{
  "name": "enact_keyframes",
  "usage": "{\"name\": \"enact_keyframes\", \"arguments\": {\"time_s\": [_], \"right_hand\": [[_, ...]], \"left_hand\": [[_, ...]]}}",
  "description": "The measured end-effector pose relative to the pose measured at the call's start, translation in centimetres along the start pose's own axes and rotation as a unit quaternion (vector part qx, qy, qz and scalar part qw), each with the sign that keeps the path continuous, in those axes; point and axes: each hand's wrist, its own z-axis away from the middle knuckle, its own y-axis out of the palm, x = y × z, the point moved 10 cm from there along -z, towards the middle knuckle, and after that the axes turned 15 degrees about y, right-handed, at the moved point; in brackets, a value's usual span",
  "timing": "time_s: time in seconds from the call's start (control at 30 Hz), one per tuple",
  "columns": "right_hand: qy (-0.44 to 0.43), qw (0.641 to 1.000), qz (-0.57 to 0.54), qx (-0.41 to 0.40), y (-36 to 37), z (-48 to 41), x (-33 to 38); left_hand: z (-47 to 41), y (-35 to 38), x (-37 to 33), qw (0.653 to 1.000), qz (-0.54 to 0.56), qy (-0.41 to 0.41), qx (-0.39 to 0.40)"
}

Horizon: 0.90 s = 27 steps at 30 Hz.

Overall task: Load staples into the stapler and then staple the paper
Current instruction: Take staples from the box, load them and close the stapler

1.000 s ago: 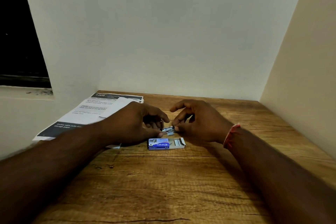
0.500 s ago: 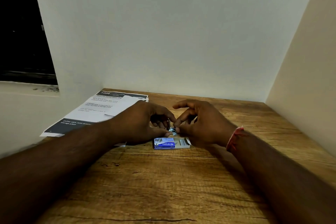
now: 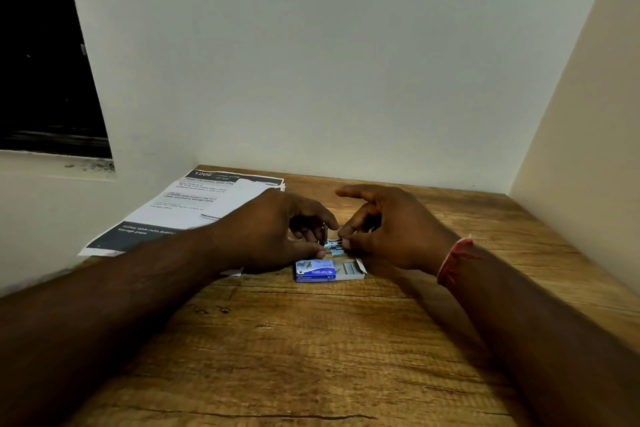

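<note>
Between both hands' fingertips, stapler (image 3: 333, 245)

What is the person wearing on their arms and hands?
Not much. Both forearms are bare, with no sleeves showing. The left hand has no ring, watch or glove that can be seen. The right hand is also bare, but a red thread band is tied around that wrist, with loose ends hanging from it.
</note>
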Motion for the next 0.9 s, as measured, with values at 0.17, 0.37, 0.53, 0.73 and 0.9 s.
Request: {"name": "enact_keyframes", "arguments": {"time_s": [0.17, 0.37, 0.53, 0.73, 0.9], "right_hand": [[0.004, 1.000, -0.009, 0.006, 0.07, 0.02, -0.10], [0.010, 1.000, -0.005, 0.014, 0.19, -0.13, -0.22], [0.032, 0.999, -0.023, 0.024, -0.05, -0.09, -0.56], [0.034, 0.999, -0.030, 0.016, 0.08, -0.12, -0.62], [0.020, 1.000, -0.012, 0.008, 0.18, -0.10, -0.40]], "left_hand": [[-0.06, -0.01, -0.21, 1.000, -0.006, 0.001, 0.004], [-0.04, 0.02, -0.17, 1.000, -0.007, 0.005, 0.002], [0.02, 0.12, -0.04, 1.000, 0.001, 0.004, 0.003], [-0.04, 0.18, -0.01, 1.000, 0.002, 0.010, 0.009], [-0.05, 0.22, -0.06, 1.000, -0.002, 0.010, 0.009]]}}
